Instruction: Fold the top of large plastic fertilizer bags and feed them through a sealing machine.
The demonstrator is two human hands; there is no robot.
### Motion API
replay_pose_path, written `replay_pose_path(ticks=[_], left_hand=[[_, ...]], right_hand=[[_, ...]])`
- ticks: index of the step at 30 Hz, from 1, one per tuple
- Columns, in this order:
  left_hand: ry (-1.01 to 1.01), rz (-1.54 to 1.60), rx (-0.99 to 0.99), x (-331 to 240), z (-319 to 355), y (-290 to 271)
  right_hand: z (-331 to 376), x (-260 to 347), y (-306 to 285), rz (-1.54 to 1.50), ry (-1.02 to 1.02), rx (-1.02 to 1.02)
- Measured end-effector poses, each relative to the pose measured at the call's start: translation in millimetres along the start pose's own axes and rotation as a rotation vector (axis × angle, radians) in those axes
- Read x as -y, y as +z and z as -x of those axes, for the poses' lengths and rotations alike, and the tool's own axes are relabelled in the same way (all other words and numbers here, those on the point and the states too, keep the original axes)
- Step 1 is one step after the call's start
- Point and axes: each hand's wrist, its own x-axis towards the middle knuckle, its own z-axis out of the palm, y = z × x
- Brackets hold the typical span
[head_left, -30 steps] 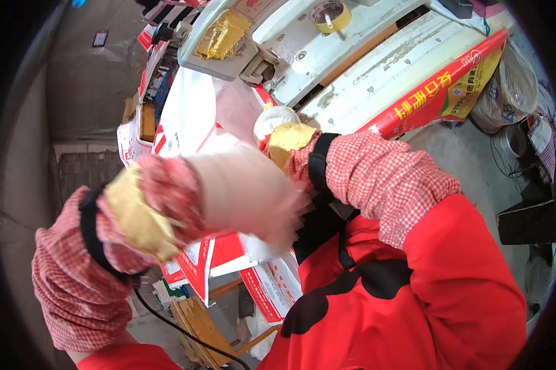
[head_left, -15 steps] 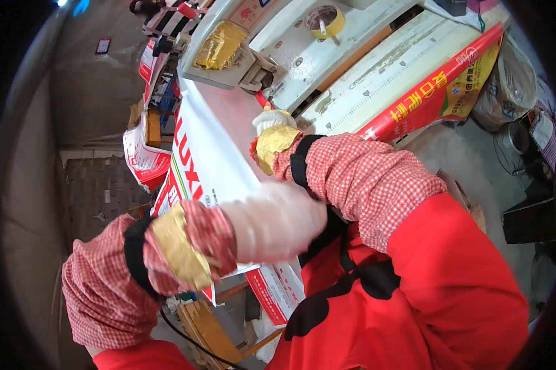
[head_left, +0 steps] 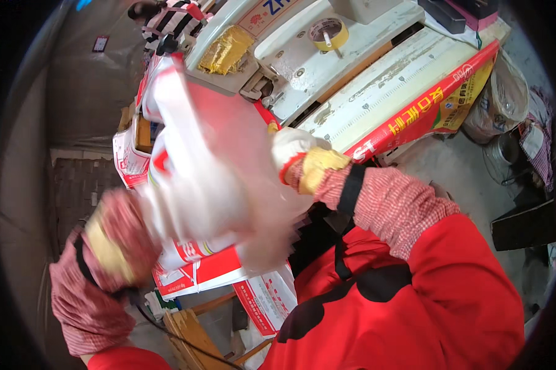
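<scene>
A printed white-and-red plastic sack (head_left: pixel 188 108), smeared by motion, spreads in front of me, with a fold standing up on its left. Over its lower part is my left hand (head_left: pixel 197 200) in a white glove, too blurred for its fingers to show. My right hand (head_left: pixel 295 145), also in a white glove, is closed at the sack's right edge, beside the end of a white sewing machine (head_left: pixel 268 58); its fingertips are partly hidden. Red checked sleeve covers (head_left: pixel 401 197) with black bands cover both forearms.
A roll of yellow tape (head_left: pixel 328 34) stands on the machine. Right of it runs a worn white table (head_left: pixel 358 86) with a red-and-yellow printed sheet (head_left: pixel 413 114) along its edge. Stacked printed sacks (head_left: pixel 268 299) and a wooden frame (head_left: pixel 194 339) lie below. A clear plastic bag (head_left: pixel 500 102) is at far right.
My left hand has swung left, and the sack has shifted and folded up on its left side. My right hand has moved slightly right and down, away from the machine's end.
</scene>
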Motion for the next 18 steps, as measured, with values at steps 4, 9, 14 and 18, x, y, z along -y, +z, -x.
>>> replay_pose_path(ticks=[4, 9, 14, 18], left_hand=[[0.119, 0.261, -0.147, -71.6, -26.6, 8.1], [-0.253, 0.253, -0.365, -18.6, -47.8, 52.6], [-0.431, 0.122, -0.451, 47.9, -71.6, 79.8], [-0.835, 0.799, -0.908, 144.1, -75.1, 196.6]], right_hand=[[-27.2, -0.7, -29.7, 0.077, 0.081, 0.261], [-50.8, 10.0, -63.7, -0.013, -0.003, 0.299], [-47.0, -8.2, -54.0, -1.545, 0.768, 0.689], [-45.5, 39.9, -73.4, -1.735, 0.711, 0.787]])
